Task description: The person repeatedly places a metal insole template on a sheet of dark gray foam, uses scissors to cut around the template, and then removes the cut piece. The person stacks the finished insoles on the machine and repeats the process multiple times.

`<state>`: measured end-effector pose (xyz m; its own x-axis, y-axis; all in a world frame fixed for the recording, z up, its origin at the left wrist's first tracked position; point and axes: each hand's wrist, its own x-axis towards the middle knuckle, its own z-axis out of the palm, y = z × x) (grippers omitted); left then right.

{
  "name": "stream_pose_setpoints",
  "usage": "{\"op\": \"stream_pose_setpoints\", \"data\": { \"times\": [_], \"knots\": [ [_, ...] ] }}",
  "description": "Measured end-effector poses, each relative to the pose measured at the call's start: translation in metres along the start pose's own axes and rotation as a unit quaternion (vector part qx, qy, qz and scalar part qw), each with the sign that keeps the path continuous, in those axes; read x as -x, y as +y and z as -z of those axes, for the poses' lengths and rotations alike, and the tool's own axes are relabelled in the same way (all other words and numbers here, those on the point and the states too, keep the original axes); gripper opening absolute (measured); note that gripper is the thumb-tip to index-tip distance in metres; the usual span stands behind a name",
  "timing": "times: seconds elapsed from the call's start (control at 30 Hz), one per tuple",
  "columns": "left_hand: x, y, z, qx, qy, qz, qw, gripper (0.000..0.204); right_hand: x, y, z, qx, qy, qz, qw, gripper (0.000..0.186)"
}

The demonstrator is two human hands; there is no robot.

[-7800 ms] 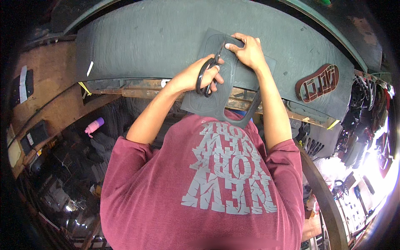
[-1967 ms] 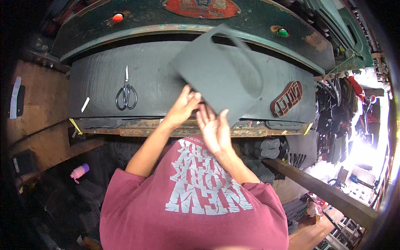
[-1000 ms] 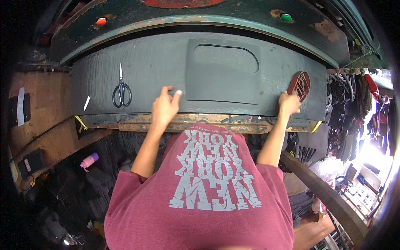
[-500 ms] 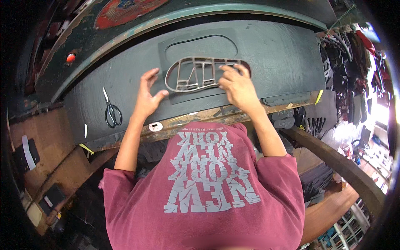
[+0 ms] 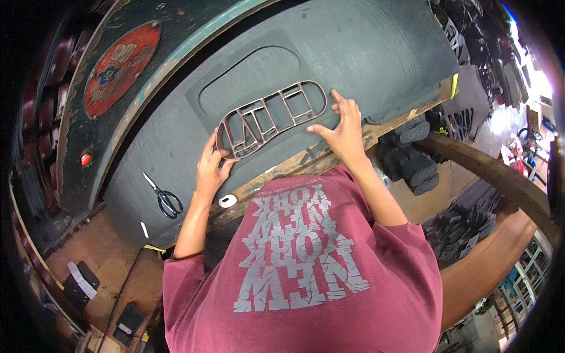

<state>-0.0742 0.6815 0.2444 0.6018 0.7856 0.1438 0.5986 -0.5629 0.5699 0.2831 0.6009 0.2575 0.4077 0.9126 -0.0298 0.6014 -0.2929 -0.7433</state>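
A sole-shaped metal cutting die (image 5: 269,120) with crossbars inside lies slantwise on a dark rubber sheet (image 5: 207,97). My left hand (image 5: 209,167) is closed on the die's left end, fingers on the far side and thumb on the near side. Off the die's right end, my right hand (image 5: 346,132) is open, with thumb and fingers spread and nothing in them. Just beyond the die, a long rounded outline is cut or pressed into the sheet.
Black-handled scissors (image 5: 169,203) lie left on the dark work surface (image 5: 376,65). A green machine beam (image 5: 170,59) with a red oval plate (image 5: 122,69) crosses the far left. Near the wooden front edge sits a small white disc (image 5: 227,200). Dark sole-shaped pieces (image 5: 419,170) hang at right.
The whole view has turned. My right hand has let go of the die and sits apart from its right end. My left hand, empty before, has taken hold of the left end.
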Motion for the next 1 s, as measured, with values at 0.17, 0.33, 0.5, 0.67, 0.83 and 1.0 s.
{"op": "stream_pose_setpoints", "data": {
  "times": [0.17,0.33,0.5,0.67,0.83,1.0],
  "knots": [
    [0.001,-0.011,-0.008,0.039,0.019,-0.019,0.999,0.031,-0.002,0.006,-0.012,0.061,0.012,0.016,0.998,0.106],
    [0.002,-0.014,-0.011,0.032,0.026,-0.036,0.999,0.030,-0.001,0.008,-0.011,0.085,0.002,0.027,0.996,0.105],
    [0.003,-0.017,-0.012,0.026,0.036,-0.048,0.998,0.029,-0.001,0.010,-0.014,0.080,0.009,0.023,0.996,0.104],
    [0.006,-0.022,-0.012,0.022,0.031,-0.050,0.998,0.027,-0.001,0.011,-0.014,0.077,0.010,0.016,0.997,0.101],
    [0.008,-0.026,-0.011,0.009,0.024,-0.061,0.998,0.024,-0.001,0.010,-0.013,0.079,0.000,0.005,0.997,0.101],
    [0.007,-0.028,-0.011,0.009,0.020,-0.069,0.997,0.024,-0.002,0.009,-0.013,0.078,0.008,0.009,0.997,0.099]
  ]
}}
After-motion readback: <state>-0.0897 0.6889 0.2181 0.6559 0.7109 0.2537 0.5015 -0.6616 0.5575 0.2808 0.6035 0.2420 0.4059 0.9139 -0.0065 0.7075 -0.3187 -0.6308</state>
